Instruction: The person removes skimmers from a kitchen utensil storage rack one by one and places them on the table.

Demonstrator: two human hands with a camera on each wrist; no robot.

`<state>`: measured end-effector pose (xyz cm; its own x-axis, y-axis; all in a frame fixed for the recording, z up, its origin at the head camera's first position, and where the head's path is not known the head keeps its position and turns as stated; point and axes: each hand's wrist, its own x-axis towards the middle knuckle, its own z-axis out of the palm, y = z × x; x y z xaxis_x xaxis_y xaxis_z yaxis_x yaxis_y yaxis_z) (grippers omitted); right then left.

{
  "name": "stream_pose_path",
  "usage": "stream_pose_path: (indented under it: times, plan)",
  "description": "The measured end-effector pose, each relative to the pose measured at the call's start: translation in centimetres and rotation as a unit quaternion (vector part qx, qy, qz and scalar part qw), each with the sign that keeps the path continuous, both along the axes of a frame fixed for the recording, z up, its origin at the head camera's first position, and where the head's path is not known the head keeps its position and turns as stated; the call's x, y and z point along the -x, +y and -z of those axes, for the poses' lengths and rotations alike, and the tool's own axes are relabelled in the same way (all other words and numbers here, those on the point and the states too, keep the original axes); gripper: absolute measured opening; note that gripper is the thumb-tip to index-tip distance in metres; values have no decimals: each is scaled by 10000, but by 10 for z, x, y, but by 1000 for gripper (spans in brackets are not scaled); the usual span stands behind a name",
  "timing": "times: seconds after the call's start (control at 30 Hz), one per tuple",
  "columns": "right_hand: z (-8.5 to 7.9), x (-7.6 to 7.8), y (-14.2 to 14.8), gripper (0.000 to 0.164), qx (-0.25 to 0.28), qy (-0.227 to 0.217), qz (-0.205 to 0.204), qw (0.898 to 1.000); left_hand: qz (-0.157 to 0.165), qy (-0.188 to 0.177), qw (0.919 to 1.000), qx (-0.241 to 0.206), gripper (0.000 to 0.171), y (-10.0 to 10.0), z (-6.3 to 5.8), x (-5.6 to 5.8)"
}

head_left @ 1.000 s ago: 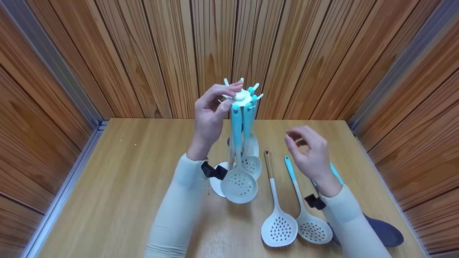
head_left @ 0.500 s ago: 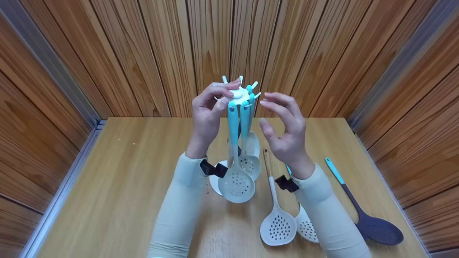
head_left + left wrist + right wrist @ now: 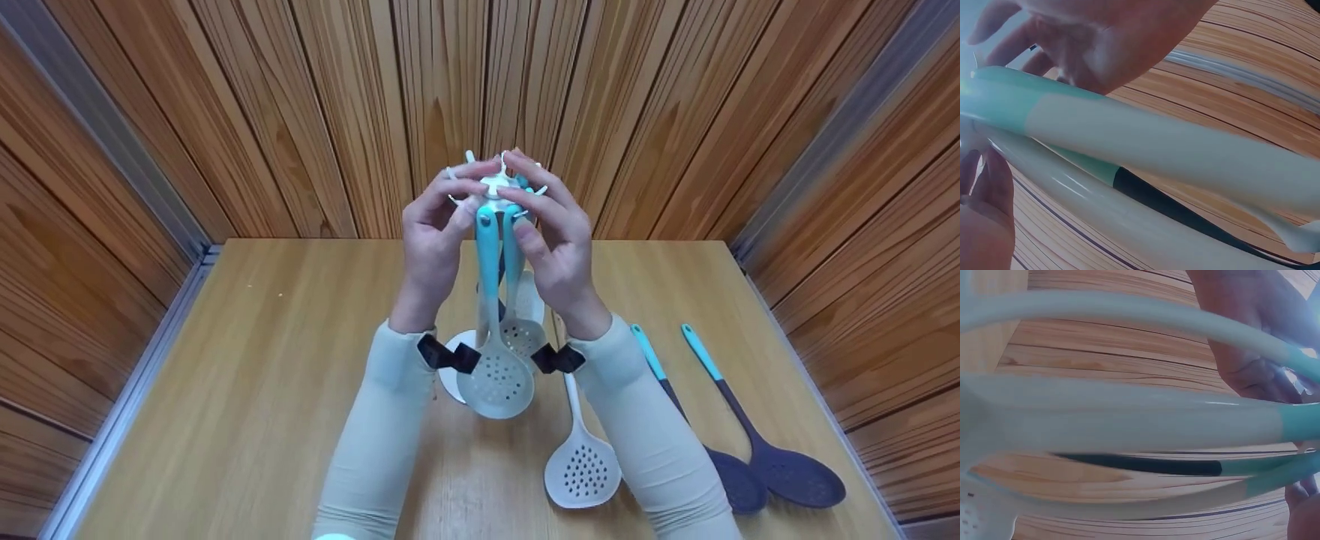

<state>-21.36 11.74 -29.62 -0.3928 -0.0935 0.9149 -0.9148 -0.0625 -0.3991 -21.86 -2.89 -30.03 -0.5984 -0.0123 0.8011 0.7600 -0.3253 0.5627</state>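
A white utensil rack (image 3: pixel 496 187) with hooks stands upright near the table's middle, its round base (image 3: pixel 454 367) partly covered. Several turquoise-handled utensils hang from it, foremost a pale skimmer (image 3: pixel 495 386). Behind it hangs a smaller perforated spoon (image 3: pixel 523 335). My left hand (image 3: pixel 433 236) grips the rack's top from the left, fingers over it and thumb in front. From the right, my right hand (image 3: pixel 561 247) curls its fingers over the same top, thumb beside a turquoise handle. In the left wrist view, pale shafts and one dark shaft (image 3: pixel 1168 202) cross between the hands.
A perforated white turner (image 3: pixel 583 469) lies on the wooden table (image 3: pixel 247 420), right of the rack. Further right lie two dark utensils with turquoise handles, a nearer one (image 3: pixel 739 480) and an outer one (image 3: pixel 799 472). Wood-panelled walls (image 3: pixel 330 112) enclose the back and sides.
My right hand has moved left and up from above the loose utensils to the rack's top. My left hand has stayed on the rack. The right forearm now covers the perforated utensil beside the turner.
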Motion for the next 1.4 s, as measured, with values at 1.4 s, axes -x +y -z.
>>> stream_pose_path:
  times: [1.4]
  plan:
    - [7, 0, -24, 29, 240, 405, -101, 9988, -308, -1274, 9733, 1885, 24, -16, 71, -72]
